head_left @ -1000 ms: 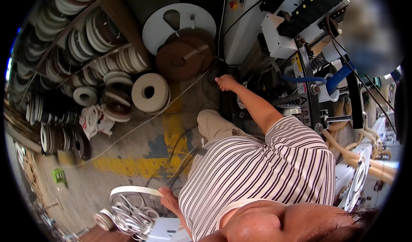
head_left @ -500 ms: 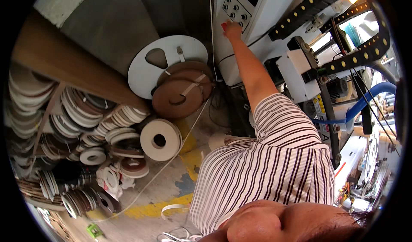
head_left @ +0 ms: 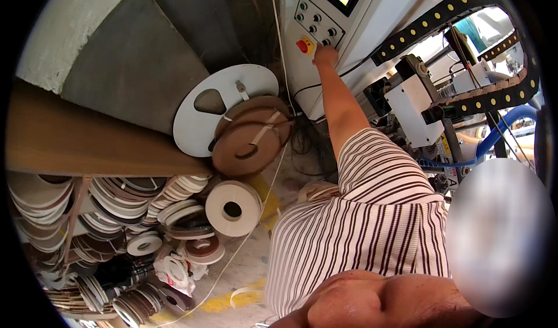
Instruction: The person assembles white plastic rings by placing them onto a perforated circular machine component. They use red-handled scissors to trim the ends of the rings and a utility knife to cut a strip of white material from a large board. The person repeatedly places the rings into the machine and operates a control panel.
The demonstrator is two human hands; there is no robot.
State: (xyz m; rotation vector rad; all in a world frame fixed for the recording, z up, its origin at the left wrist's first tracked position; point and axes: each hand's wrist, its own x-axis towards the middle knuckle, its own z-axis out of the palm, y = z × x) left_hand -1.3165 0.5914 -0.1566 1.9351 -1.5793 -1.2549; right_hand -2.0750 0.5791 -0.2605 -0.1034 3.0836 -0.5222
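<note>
Control panel (head_left: 323,25) stands at the right hand (head_left: 325,55), whose fingertips reach its lower edge by small dark knobs (head_left: 332,32); I cannot tell whether they grip one, and the left hand is out of view. Going left to right, stacked rolls (head_left: 119,203) lie well to the left of the right hand, then a white reel (head_left: 202,131), a thick pale roll (head_left: 217,209) and brown discs (head_left: 232,156) nearer to it, a red knob (head_left: 302,47) just left of it, and a black cable chain (head_left: 429,22) to its right.
</note>
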